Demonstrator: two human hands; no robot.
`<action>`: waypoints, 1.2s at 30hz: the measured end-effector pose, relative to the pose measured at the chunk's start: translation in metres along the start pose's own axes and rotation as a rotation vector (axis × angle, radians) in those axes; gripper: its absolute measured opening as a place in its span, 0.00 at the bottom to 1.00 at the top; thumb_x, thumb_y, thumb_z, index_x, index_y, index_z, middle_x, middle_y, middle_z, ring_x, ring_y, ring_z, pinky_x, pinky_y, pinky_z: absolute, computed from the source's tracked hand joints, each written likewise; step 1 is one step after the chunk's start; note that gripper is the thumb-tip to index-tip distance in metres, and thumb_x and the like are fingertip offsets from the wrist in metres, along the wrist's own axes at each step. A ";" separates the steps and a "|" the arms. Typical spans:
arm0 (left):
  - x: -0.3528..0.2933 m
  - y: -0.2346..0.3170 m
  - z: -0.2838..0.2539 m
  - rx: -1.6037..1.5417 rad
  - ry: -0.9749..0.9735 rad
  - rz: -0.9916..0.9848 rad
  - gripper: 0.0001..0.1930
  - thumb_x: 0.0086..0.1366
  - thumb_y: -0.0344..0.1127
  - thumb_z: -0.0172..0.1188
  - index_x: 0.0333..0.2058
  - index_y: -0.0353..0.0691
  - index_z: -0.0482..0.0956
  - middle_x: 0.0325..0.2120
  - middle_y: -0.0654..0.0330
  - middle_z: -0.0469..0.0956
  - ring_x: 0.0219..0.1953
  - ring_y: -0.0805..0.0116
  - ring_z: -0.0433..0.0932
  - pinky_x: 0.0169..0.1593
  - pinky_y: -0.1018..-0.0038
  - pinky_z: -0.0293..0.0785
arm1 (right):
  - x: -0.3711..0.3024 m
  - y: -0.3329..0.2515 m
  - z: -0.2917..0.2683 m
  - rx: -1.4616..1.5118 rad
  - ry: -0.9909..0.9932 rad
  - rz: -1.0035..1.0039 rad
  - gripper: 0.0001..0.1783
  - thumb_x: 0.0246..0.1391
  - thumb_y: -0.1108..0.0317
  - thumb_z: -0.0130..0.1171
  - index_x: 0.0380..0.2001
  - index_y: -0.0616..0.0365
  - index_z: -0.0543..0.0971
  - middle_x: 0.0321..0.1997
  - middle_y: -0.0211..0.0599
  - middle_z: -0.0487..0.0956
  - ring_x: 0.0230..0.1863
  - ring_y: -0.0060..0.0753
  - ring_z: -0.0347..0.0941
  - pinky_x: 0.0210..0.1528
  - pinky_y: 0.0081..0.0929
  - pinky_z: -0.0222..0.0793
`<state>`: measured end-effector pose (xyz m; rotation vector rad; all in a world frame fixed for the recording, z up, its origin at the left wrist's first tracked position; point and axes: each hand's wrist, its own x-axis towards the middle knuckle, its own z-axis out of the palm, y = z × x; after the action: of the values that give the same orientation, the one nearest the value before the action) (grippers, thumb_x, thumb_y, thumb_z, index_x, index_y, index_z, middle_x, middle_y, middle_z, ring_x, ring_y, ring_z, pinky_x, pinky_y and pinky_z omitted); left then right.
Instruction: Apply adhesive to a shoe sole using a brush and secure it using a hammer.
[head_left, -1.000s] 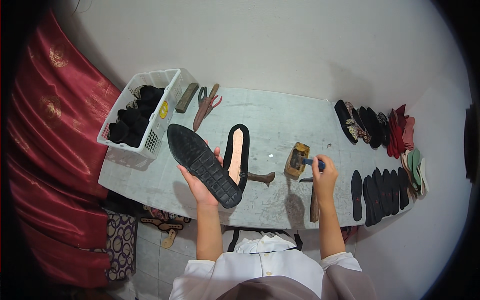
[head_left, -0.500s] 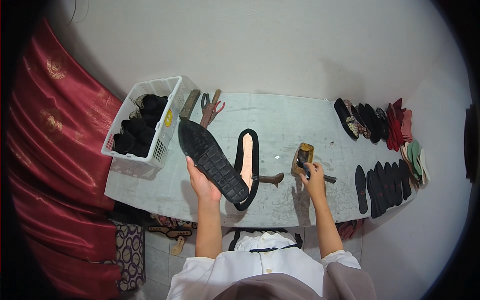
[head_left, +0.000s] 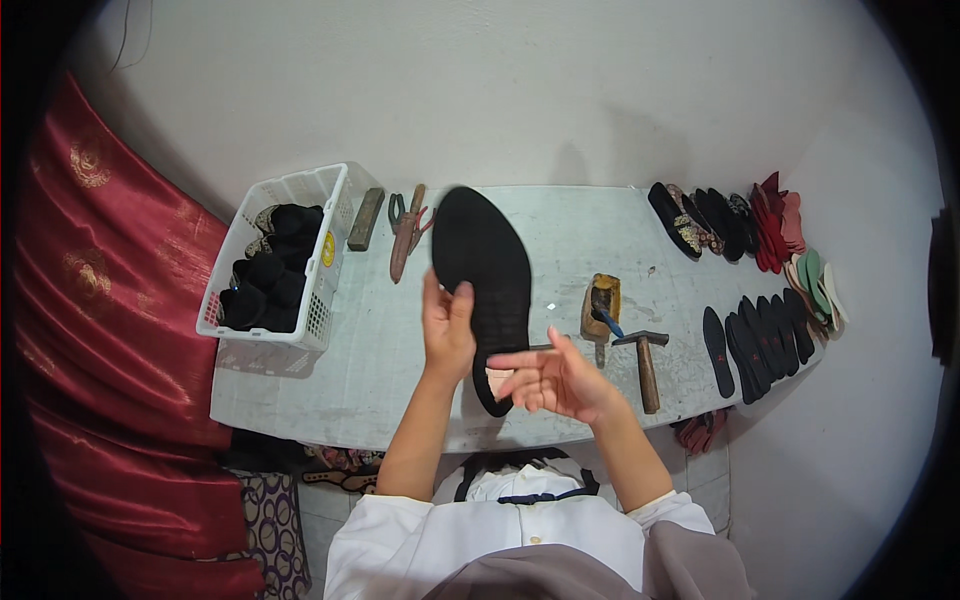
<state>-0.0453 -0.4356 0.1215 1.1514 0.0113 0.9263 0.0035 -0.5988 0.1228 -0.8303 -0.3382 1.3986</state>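
A black shoe sole (head_left: 482, 250), its flat, smooth face showing, is held up in my left hand (head_left: 449, 325), with the thumb on that face. My right hand (head_left: 560, 380) is beside the sole's lower end, empty, its fingers spread and thumb raised. Whether its fingertips touch the sole I cannot tell. Mostly hidden behind the sole lies a black-edged shoe piece with a pale inside (head_left: 497, 381). To the right, a blue-handled brush (head_left: 606, 317) rests in a yellowish-brown container (head_left: 603, 283).
A hammer (head_left: 649, 380) lies near the table's front right. Pliers (head_left: 402, 218) and a wooden block (head_left: 366, 219) are at the back left, beside a white basket (head_left: 337, 190) of black shoes. Black insoles (head_left: 768, 340) and finished shoes (head_left: 715, 222) line the right side.
My left hand has turned the sole from its treaded face to its flat face and moved it right. My right hand has left the brush and come across to the sole.
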 end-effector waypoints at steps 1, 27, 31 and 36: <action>-0.006 0.000 -0.002 0.112 -0.051 -0.020 0.18 0.65 0.29 0.46 0.53 0.36 0.59 0.40 0.64 0.70 0.37 0.82 0.67 0.40 0.84 0.63 | 0.005 -0.001 -0.001 0.002 0.003 -0.004 0.42 0.57 0.38 0.28 0.47 0.70 0.70 0.36 0.47 0.77 0.29 0.28 0.73 0.35 0.21 0.71; -0.050 -0.047 -0.083 0.823 -0.485 0.319 0.13 0.43 0.22 0.61 0.30 0.44 0.82 0.34 0.61 0.79 0.35 0.64 0.77 0.38 0.75 0.75 | 0.063 0.029 -0.069 -0.578 0.695 -0.360 0.19 0.47 0.64 0.62 0.41 0.64 0.77 0.30 0.30 0.77 0.24 0.16 0.71 0.23 0.16 0.65; -0.056 -0.053 -0.088 0.851 -0.504 0.315 0.14 0.44 0.22 0.61 0.30 0.45 0.82 0.34 0.62 0.79 0.34 0.64 0.77 0.38 0.75 0.75 | 0.068 0.040 -0.076 -0.945 0.877 -0.475 0.21 0.44 0.64 0.64 0.43 0.60 0.76 0.29 0.37 0.76 0.22 0.22 0.73 0.23 0.20 0.67; -0.055 -0.059 -0.091 0.825 -0.497 0.290 0.14 0.44 0.21 0.60 0.31 0.45 0.82 0.34 0.62 0.79 0.36 0.64 0.77 0.38 0.74 0.75 | 0.072 0.042 -0.073 -1.152 0.940 -0.586 0.22 0.42 0.66 0.65 0.44 0.54 0.77 0.25 0.38 0.73 0.21 0.25 0.73 0.24 0.21 0.68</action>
<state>-0.0850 -0.4054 0.0107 2.1765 -0.1982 0.8815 0.0341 -0.5550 0.0258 -1.9978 -0.5756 0.0550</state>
